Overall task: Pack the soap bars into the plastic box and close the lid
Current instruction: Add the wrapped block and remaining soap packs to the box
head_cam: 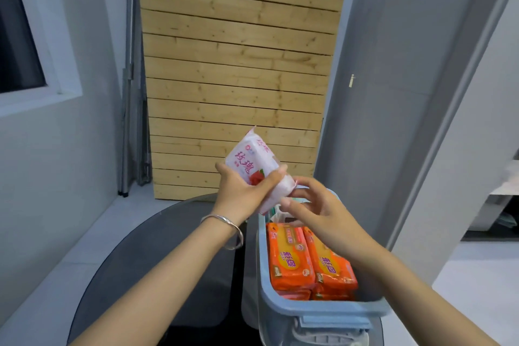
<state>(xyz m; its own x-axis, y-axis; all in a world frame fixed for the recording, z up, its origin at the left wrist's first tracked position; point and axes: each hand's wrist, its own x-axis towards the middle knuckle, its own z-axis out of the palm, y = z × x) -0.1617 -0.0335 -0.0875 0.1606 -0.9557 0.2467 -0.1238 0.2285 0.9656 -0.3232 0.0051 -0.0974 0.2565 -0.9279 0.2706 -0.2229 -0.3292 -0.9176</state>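
From the head view, the left grip point(241, 191) wraps thumb and fingers round the lower half of a pink soap bar point(251, 161). It holds the bar tilted, label toward the camera, in the air just past the far end of the plastic box point(262, 261). The right grip point(314, 211) comes in from the box side. Its thumb and forefinger close on the packet's crimped lower end, and the other fingers curl loosely and hold nothing else. Holding the bar in both grips probably lets the person turn it to suit the remaining gap before lowering it.

The box is a long tub with a pale blue rim, milky see-through walls and a moulded catch on its near end. It stands on the right side of a dark, glossy, round surface point(168, 247). No lid can be made out. Inside, orange soap bars point(289, 258) lie flat, side by side and lengthwise, with at least one more layer under them. This packing looks chosen to fill the near end tightly and leave the far end free for the pink one.

All the wrappers are thin shiny film with pinched seams over firm rectangular blocks, so they are likely slippery against each other. A smooth metal bangle point(224, 229) circles the left wrist. A wooden slat panel point(238, 78), knotty and unfinished, leans upright behind.
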